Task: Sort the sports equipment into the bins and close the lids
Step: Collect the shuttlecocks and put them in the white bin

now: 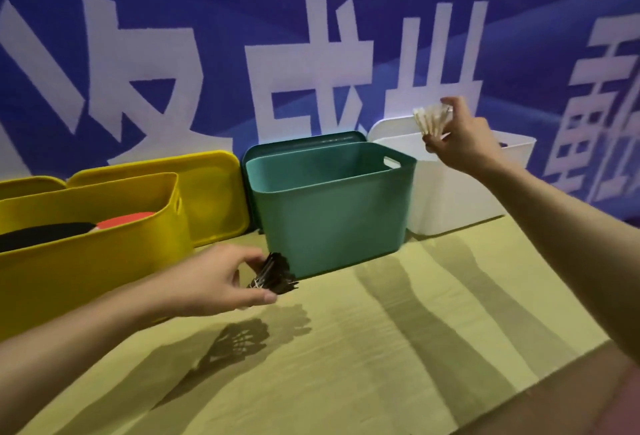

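Three open bins stand in a row on the table: a yellow bin (104, 247) at the left, a teal bin (332, 213) in the middle, a white bin (450, 192) at the right. My left hand (211, 282) holds a black shuttlecock (275, 275) above the table, just in front of the teal bin's left corner. My right hand (460, 143) pinches a white shuttlecock (433, 119) in the air over the white bin's opening. Inside the yellow bin lie a red paddle (128, 220) and a black paddle (45, 235).
A yellow lid (207, 192), a teal lid (311, 138) and a white lid (388, 128) lean against the blue banner wall behind their bins. A second yellow lid or bin edge (27, 185) shows at far left. The yellowish table (381, 348) ends at the lower right.
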`<state>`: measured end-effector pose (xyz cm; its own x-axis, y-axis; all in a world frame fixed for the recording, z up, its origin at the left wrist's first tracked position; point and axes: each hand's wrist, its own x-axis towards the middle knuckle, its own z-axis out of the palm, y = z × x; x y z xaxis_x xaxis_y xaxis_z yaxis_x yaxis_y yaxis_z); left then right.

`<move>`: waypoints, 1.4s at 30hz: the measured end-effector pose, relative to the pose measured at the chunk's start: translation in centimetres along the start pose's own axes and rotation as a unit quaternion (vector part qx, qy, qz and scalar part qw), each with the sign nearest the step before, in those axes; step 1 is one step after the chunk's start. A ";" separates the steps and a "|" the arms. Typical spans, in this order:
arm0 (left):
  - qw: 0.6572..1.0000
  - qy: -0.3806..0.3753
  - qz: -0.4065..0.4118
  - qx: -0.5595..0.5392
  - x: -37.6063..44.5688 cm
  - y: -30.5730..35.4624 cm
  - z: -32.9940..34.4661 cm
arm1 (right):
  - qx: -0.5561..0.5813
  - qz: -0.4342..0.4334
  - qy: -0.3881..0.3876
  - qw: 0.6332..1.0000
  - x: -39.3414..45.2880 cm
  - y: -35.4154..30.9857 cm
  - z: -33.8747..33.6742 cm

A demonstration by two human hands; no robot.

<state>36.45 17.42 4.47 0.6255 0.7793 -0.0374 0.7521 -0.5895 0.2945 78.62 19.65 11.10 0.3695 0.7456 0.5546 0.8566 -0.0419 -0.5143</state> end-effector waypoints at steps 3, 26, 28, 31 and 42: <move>1.000 0.011 0.025 -0.008 2.0 3.5 -1.0 | -0.021 0.063 -0.031 0.997 2.2 2.4 0.9; 0.985 0.143 0.083 0.052 23.4 20.6 -6.9 | 0.094 -0.063 -0.087 0.990 -15.1 3.5 -2.2; 0.985 0.129 0.085 0.073 18.3 18.3 -7.2 | 0.094 -0.077 -0.106 0.987 -15.0 2.5 -1.2; 0.989 0.107 0.065 0.079 9.1 13.5 -7.5 | 0.081 -0.110 -0.154 0.979 -16.2 -0.7 1.0; 0.976 0.085 -0.164 0.117 -21.1 -6.6 -8.2 | 0.132 -0.312 -0.313 0.887 -27.9 -24.8 13.4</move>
<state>16.53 6.59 11.14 0.3142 0.9467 0.0707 0.9454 -0.3188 0.0671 42.25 8.78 -0.40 -0.4896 0.7964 0.3551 0.6800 0.6037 -0.4162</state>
